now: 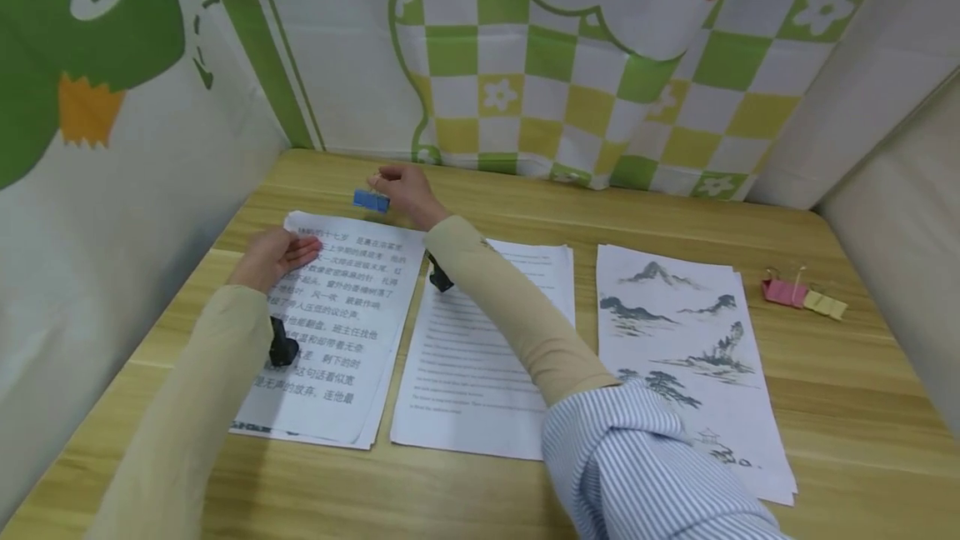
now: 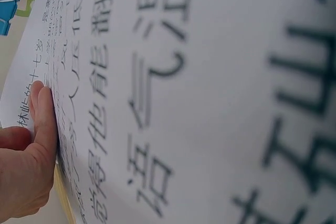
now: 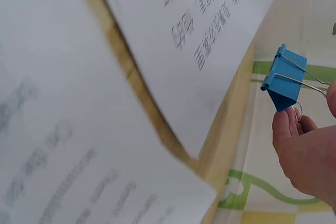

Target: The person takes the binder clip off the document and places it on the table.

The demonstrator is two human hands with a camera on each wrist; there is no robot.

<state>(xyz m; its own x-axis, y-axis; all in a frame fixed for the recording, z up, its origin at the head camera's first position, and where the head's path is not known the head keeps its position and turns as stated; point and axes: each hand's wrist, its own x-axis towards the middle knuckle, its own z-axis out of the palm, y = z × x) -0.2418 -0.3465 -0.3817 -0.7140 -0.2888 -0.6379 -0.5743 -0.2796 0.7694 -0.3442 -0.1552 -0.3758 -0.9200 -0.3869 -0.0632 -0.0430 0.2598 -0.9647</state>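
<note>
– Just beyond the left stack [image 1: 337, 332], we have the right hand [image 1: 411, 193] pinching the blue clip [image 1: 371, 201] by its wire handles!
– How does it look to handle?
– Light, we'd guess, hard-bodied, with a stiff spring; both handle ends are where we'd want our grip.
– And the left hand [image 1: 273, 258]?
– Fingers nearly straight, resting on the left stack's upper left side; we can't tell what its thumb presses. Thin paper, likely to slide or crease.
– Farther out, a middle stack [image 1: 472, 357], a picture stack [image 1: 682, 340], then pink clip [image 1: 784, 292] and yellow clip [image 1: 826, 305] on the table [image 1: 862, 415].
</note>
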